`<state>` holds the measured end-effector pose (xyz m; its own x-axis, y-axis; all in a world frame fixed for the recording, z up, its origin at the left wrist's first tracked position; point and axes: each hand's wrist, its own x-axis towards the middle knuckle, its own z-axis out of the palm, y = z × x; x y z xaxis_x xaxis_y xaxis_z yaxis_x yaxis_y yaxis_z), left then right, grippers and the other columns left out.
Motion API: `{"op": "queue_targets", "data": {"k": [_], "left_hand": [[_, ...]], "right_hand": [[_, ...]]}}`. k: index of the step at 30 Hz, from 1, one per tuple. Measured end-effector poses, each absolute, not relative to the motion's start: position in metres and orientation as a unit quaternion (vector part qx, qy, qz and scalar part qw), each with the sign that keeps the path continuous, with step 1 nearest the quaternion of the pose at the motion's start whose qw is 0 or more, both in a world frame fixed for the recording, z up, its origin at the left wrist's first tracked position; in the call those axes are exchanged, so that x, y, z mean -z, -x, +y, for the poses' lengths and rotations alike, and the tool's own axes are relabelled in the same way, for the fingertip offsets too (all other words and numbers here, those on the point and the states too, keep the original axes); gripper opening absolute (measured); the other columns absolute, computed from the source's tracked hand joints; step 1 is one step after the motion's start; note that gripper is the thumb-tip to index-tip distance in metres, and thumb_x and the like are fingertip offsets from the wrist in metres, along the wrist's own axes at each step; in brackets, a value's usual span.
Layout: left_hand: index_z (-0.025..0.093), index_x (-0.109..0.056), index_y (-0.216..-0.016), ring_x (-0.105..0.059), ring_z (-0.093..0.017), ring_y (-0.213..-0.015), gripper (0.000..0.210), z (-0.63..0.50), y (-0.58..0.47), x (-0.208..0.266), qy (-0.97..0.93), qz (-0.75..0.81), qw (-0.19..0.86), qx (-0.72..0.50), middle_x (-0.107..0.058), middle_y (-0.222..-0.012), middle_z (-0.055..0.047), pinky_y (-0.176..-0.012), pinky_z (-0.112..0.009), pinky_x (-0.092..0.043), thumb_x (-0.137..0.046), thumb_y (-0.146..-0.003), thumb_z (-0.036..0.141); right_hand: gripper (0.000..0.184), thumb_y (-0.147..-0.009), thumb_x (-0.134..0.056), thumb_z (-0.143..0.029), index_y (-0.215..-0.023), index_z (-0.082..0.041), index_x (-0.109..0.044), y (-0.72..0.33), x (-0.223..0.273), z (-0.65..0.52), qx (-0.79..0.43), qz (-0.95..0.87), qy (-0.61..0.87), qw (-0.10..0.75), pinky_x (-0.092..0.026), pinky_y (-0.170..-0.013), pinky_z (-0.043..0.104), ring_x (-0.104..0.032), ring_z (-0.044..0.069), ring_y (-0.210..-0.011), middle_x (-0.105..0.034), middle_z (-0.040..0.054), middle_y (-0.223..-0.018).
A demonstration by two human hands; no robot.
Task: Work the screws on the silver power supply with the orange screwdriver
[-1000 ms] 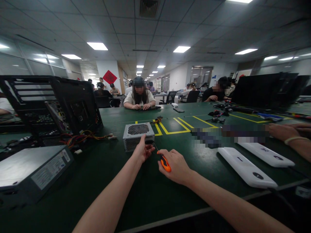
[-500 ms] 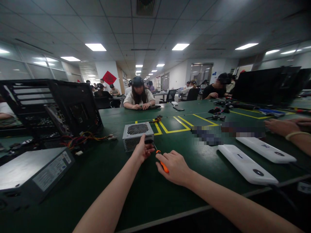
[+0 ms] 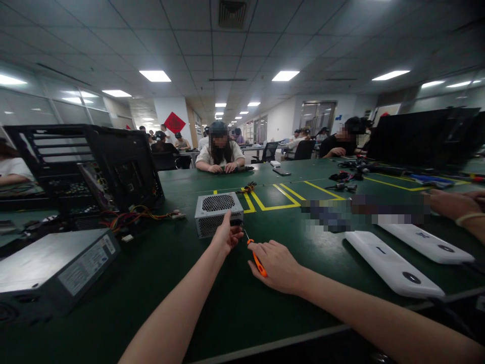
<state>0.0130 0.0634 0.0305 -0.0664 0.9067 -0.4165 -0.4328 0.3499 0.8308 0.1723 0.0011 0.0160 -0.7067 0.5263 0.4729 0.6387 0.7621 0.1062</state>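
Observation:
A grey computer power supply [image 3: 212,221] with a perforated, vented casing sits on the green table in front of me. My left hand [image 3: 226,235] is at its near right corner, thumb against the casing and fingers curled beside it. Just right of that, my right hand [image 3: 276,265] is closed around a screwdriver [image 3: 259,264] with an orange and black handle. The thin metal shaft points up and left toward the left fingers and the side of the power supply. What its tip touches is hidden.
At left are a black open computer case [image 3: 125,167], colored cables [image 3: 140,215] and a larger power supply [image 3: 56,268]. White devices [image 3: 394,263] lie at right near a co-worker's hands [image 3: 454,205]. Yellow tape [image 3: 278,207] marks the table [image 3: 303,323]. Another person [image 3: 220,151] sits opposite.
My view has shifted slightly, so everything appears a little lower and farther right. Both hands keep nearly the same places at the power supply and on the screwdriver.

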Motion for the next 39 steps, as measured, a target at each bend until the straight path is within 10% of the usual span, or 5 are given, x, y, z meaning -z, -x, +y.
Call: {"op": "queue_targets", "data": {"k": [39], "left_hand": [[0.010,-0.056,-0.073,-0.053,-0.008,-0.043,0.054,0.0621,-0.0117,-0.0309,-0.225,0.523,0.631,-0.528,-0.054,-0.057,-0.003,-0.030,-0.013,-0.027,-0.040,-0.077,0.061]], "right_hand": [[0.011,-0.077,-0.051,-0.020,-0.087,-0.018,-0.055,-0.1749,-0.0162,0.0016,0.149,-0.908,0.319,0.228,-0.031,-0.067,0.029,-0.048,0.015,-0.071,-0.055,0.0038,-0.080]]}}
